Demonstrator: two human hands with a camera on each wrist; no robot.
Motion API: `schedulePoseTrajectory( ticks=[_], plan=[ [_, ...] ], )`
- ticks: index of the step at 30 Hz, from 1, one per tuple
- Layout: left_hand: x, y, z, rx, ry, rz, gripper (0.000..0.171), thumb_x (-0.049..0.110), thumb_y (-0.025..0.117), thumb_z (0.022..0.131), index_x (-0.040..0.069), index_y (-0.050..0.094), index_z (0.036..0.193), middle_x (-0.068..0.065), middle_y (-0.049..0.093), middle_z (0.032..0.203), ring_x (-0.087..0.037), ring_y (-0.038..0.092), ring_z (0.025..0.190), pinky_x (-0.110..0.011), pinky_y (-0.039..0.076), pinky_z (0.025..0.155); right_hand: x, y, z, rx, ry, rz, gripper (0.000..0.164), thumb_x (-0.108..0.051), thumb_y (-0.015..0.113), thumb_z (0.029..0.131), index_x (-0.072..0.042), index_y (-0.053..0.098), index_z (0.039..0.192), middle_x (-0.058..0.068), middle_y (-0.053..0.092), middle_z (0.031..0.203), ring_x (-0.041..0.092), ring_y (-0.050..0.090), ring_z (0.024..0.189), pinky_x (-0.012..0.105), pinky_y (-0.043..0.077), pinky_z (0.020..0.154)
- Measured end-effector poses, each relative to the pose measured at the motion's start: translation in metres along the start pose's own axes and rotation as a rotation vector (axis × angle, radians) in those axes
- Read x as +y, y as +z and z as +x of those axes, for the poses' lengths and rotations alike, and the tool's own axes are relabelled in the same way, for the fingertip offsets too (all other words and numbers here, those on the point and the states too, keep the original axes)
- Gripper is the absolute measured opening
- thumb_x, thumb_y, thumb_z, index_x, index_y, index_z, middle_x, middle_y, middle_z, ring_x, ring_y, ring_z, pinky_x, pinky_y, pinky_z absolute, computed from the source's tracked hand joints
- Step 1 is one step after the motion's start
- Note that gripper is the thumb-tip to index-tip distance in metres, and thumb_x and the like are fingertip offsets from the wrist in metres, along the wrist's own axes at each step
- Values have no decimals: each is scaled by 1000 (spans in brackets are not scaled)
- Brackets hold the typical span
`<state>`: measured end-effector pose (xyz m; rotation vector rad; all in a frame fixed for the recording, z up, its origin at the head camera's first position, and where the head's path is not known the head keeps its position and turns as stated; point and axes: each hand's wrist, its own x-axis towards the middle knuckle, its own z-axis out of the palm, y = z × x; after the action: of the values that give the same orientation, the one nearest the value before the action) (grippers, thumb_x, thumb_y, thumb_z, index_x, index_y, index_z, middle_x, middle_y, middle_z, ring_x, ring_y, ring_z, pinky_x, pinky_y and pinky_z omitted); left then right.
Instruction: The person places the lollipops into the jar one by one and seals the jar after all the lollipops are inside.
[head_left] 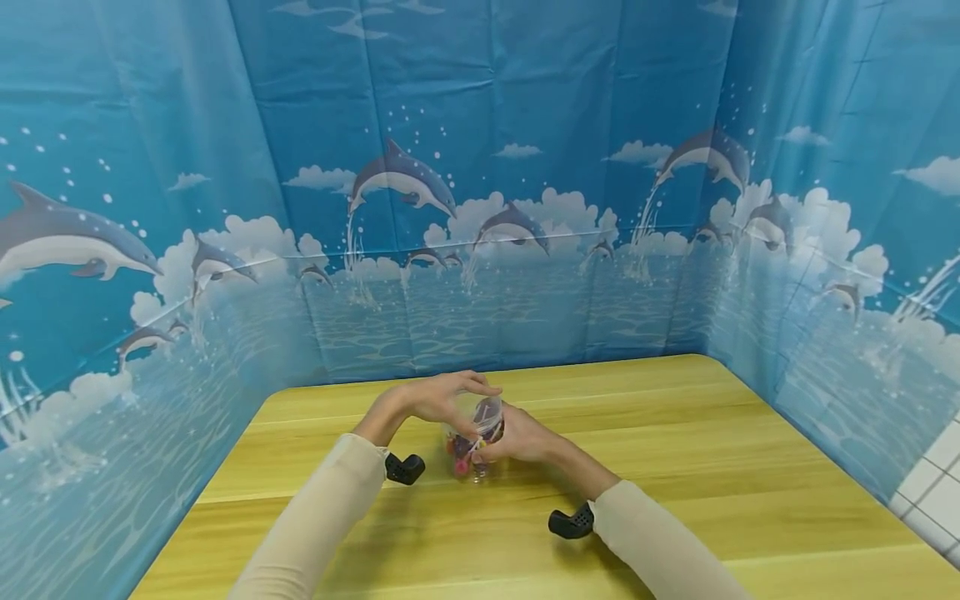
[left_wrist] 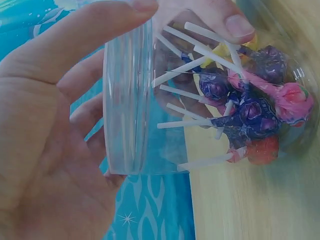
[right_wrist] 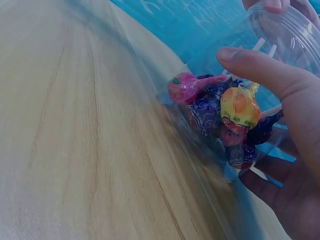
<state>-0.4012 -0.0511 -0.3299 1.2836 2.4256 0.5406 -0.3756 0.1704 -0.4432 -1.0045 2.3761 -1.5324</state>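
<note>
A clear plastic jar (left_wrist: pixel 172 150) holds several lollipops (left_wrist: pixel 250 115) in purple, pink, red and yellow wrappers, their white sticks pointing toward the jar's mouth. A clear ridged lid (left_wrist: pixel 126 110) sits at that mouth. My left hand (head_left: pixel 438 400) grips the lid from above, thumb on one side and fingers around the other. My right hand (head_left: pixel 525 435) holds the jar's body from the right, its thumb across the near wall. In the head view the jar is tilted a little just above the table, and the hands partly cover it.
The jar is over a yellow wood-grain table (head_left: pixel 675 467). Blue dolphin-print sheeting (head_left: pixel 480 317) hangs behind the table and along both sides. Black wrist-worn devices (head_left: pixel 405 469) sit at both cuffs. White tiles (head_left: pixel 937 467) show at the far right.
</note>
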Motion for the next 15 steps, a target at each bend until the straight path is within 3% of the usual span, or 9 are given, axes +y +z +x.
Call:
schedulePoseTrajectory(
  ticks=[3,6,11,15],
  plan=[
    [-1,1,-1,-2,2,-21,76,35,80,91,27,45,158,-4,25,168,-30,17,155,-58,27,118,2,0,1,-8,-18,16,63,-21,80,90,-9,49,143,6,66,120,24,67,104,38,57,84],
    [3,7,-5,44,-15,-37,76,37,79,92,26,44,159,-4,24,168,-31,18,155,-59,28,117,2,1,1,-16,-19,23,68,-22,80,90,-11,45,147,6,64,122,24,66,106,38,56,87],
    [8,23,-13,238,-93,-13,89,53,79,88,15,42,159,-15,35,160,-35,41,142,-56,41,108,2,2,0,-15,-25,13,78,-23,82,89,-18,38,152,4,61,127,21,62,113,38,53,93],
    [9,29,-14,352,-150,2,94,57,82,82,8,48,155,-18,44,154,-36,47,136,-56,45,104,2,0,0,-12,-22,12,80,-25,84,88,-22,38,153,2,61,130,20,62,116,39,52,95]
  ],
)
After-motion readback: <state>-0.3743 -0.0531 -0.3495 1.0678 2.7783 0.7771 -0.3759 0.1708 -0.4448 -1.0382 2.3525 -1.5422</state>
